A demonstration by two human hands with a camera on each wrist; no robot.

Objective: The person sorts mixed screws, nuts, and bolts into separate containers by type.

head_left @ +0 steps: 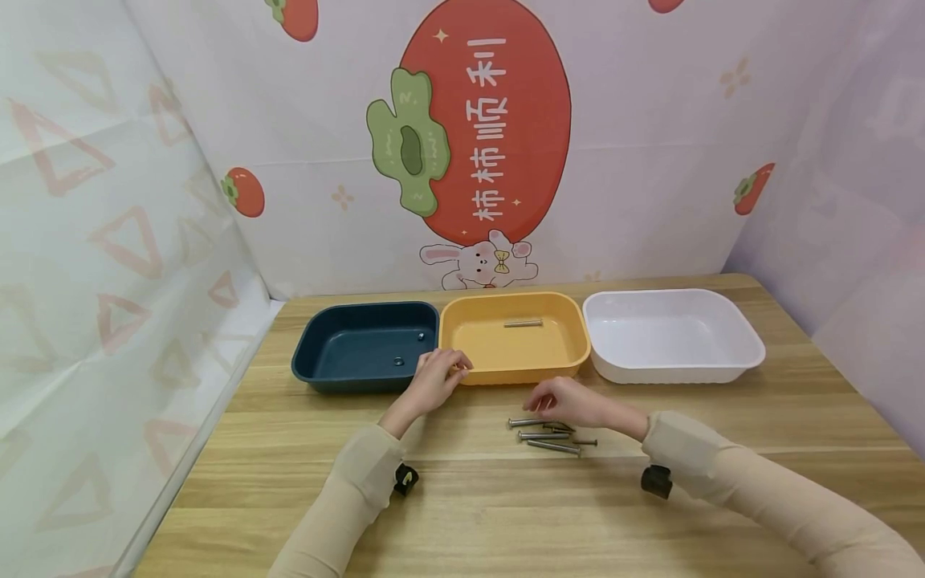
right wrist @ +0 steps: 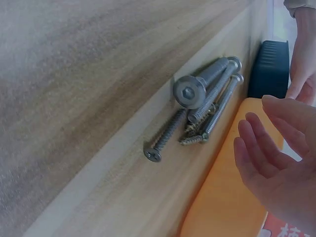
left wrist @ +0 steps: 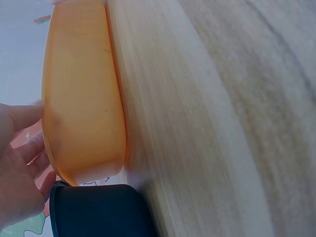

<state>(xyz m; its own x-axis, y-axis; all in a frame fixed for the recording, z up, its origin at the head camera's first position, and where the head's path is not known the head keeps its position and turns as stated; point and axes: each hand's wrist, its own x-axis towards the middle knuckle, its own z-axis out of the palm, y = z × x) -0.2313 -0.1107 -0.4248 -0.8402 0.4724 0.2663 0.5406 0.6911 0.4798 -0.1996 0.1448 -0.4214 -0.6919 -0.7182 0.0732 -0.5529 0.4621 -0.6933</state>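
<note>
My left hand point(head_left: 433, 379) is at the front left corner of the yellow tray point(head_left: 506, 376), where it meets the dark blue tray point(head_left: 347, 386). Its thumb and loosely bent fingers are at the yellow rim, and nothing shows between them. Just over a small pile of bolts and screws point(head_left: 553, 447) hovers my right hand point(head_left: 574, 401), fingers loosely curved and nothing held. In the right wrist view, a thick hex-socket bolt point(right wrist: 189, 93) lies over thinner ones, beside a cross-head screw point(right wrist: 165, 138). One long bolt point(head_left: 523, 323) lies inside the yellow tray.
Two small metal pieces, one of them ring-shaped point(head_left: 398, 361), lie in the dark blue tray. To the right of the yellow tray stands a white tray point(head_left: 672, 374). All three trays form a row along the back of the wooden table point(head_left: 477, 514), before a printed cloth point(head_left: 303, 225).
</note>
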